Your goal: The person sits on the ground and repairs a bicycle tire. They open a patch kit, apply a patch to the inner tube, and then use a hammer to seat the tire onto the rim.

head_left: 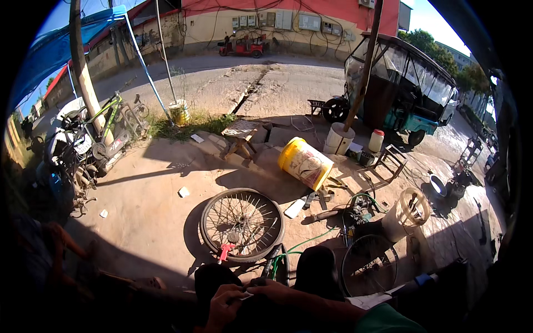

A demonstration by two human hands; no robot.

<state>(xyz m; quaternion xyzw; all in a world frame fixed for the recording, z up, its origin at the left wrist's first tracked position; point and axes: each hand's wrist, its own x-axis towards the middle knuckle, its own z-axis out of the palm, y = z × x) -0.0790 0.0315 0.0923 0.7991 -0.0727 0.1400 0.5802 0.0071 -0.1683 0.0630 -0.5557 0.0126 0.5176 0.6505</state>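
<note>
Low in the head view, over my lap, my left hand (223,305) and my right hand (268,289) come together with fingers bent. Between them shows a small whitish piece (247,296), too small to name. The left fingers pinch it; the right fingers are closed against the same spot, partly in shadow. Just beyond my knees a spoked bicycle wheel with a tyre (206,226) lies flat on the ground. A red-handled tool (225,252) rests across its near rim. A green hose (302,242) runs beside it to the right.
A yellow bucket (305,164) lies on its side beyond the wheel. To the right are another wheel (345,265) and a whitish bucket (395,219). A small stool (240,130) stands further off. Bicycles (114,119) crowd the left. A person's arm (72,242) shows at left.
</note>
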